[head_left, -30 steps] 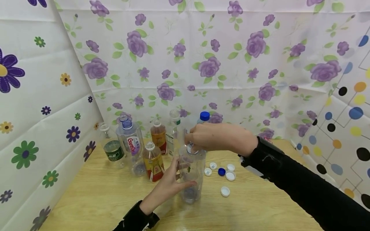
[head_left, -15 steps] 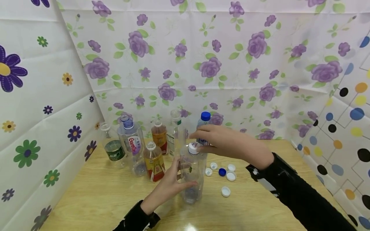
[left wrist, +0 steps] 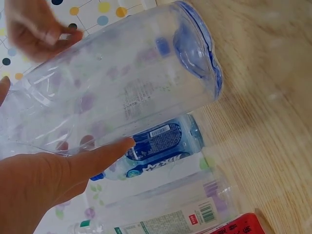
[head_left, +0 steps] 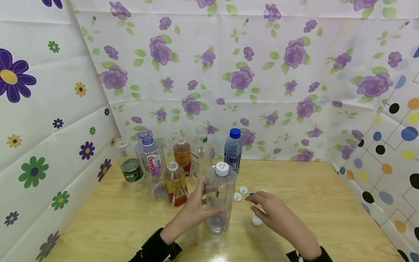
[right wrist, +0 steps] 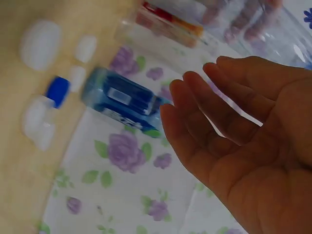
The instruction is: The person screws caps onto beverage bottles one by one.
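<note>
A large clear plastic bottle (head_left: 220,194) stands upright on the table with a white cap (head_left: 222,169) on its neck. My left hand (head_left: 193,211) holds its lower body, thumb across the front and fingers round the far side. To the right of the bottle, my right hand (head_left: 276,218) hovers over loose caps, its fingers loosely bent and nothing in them. One white cap (head_left: 256,220) lies just under that hand. Two more small white caps, one of them a flat cap (head_left: 243,190), lie near the bottle. In the right wrist view a blue cap (right wrist: 58,91) lies among white ones.
Behind the big bottle stands a blue bottle (head_left: 232,149) with a blue cap. At the left are several capless bottles, including a yellow-and-red labelled bottle (head_left: 176,185), a GamCn bottle (head_left: 154,163) and a green-labelled bottle (head_left: 131,171). Flowered sheets (head_left: 242,78) rise behind the wooden table (head_left: 311,193).
My right hand has let go of the white cap on the big bottle and moved down to the right, over the loose caps. My left hand keeps its hold on the bottle.
</note>
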`<action>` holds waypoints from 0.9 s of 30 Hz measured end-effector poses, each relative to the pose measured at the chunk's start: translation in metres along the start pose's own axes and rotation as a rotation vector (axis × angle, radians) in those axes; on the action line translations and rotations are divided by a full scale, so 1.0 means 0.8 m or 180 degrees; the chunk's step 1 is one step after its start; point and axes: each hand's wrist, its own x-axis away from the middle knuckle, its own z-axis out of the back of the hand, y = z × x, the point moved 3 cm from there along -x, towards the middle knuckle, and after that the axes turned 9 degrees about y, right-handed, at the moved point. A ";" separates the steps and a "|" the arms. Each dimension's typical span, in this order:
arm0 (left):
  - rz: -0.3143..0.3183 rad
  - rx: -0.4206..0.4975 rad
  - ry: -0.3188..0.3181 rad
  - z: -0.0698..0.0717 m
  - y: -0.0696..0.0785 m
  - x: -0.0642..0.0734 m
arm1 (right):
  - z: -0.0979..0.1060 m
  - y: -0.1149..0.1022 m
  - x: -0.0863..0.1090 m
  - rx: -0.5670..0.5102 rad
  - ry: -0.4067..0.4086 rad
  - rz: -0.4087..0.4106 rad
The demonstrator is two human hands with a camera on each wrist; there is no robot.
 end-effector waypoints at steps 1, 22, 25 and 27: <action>0.0001 -0.0013 0.0008 0.000 0.000 0.001 | -0.007 -0.001 0.008 -0.0033 -0.0037 0.0002; -0.0395 0.0026 0.0322 -0.001 0.046 -0.059 | -0.029 -0.003 0.042 -0.0410 -0.0544 -0.0141; -0.0424 0.0001 0.0303 -0.020 0.055 -0.087 | -0.027 -0.003 0.042 -0.0413 -0.0571 -0.0141; -0.0478 -0.0015 0.0287 -0.037 0.058 -0.106 | -0.026 -0.004 0.043 -0.0418 -0.0609 -0.0153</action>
